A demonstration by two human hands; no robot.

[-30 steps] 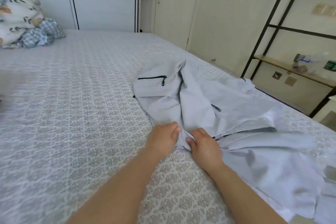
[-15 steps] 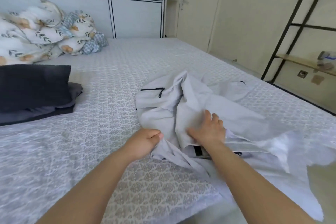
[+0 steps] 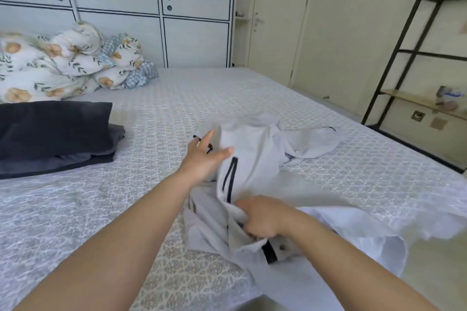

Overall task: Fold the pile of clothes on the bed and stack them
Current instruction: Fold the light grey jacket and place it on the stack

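Note:
A light grey garment with black zips lies rumpled on the patterned bed sheet, partly folded over. My left hand lies at its left edge with fingers spread and straight, against the fabric. My right hand grips a bunched fold of the same garment near its lower part, close to a black tab. A white garment trails off to the right under my right arm. A stack of folded dark clothes sits at the left of the bed.
A floral quilt is heaped at the head of the bed against white cabinet doors. A black metal shelf rack stands beyond the bed's right edge. Bare sheet lies between the dark stack and the grey garment.
My left hand let go of the fabric, opened and moved up to the garment's left edge. My right hand slid toward me and closed on a fold. The view shifted left.

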